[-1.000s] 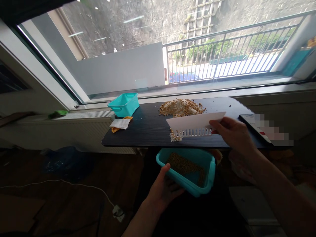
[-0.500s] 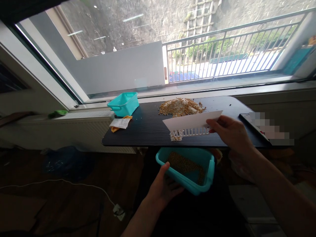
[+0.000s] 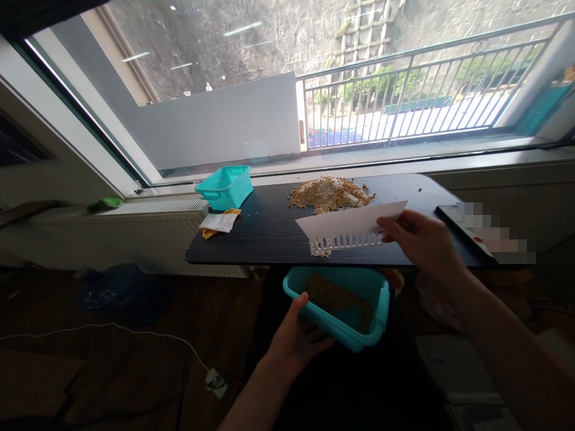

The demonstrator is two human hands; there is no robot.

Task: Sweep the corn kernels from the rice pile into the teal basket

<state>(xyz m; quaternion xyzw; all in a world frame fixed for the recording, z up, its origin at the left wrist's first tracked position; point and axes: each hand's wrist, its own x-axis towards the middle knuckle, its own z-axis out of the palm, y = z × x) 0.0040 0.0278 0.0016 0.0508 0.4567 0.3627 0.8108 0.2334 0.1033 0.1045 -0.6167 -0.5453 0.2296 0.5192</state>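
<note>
My left hand (image 3: 294,338) grips the near left side of a turquoise plastic basket (image 3: 381,314), its thumb over the rim and its fingers underneath. Brownish grains or beans (image 3: 330,293) cover part of the basket's bottom. Between the thumb and fingers of my right hand (image 3: 420,239) is a white card with a row of slots (image 3: 345,222) along its lower edge, held tilted over the table. Small white grains (image 3: 320,246) lie at the card's lower left. Behind the card spreads a heap of mixed yellow-brown and white grains (image 3: 330,193).
The basket is just below the front edge of the dark table (image 3: 265,239). A second turquoise basket (image 3: 227,187) stands at the back left, near a folded white and orange cloth (image 3: 220,223). A dark flat object (image 3: 465,230) lies at the right. Beyond is a window.
</note>
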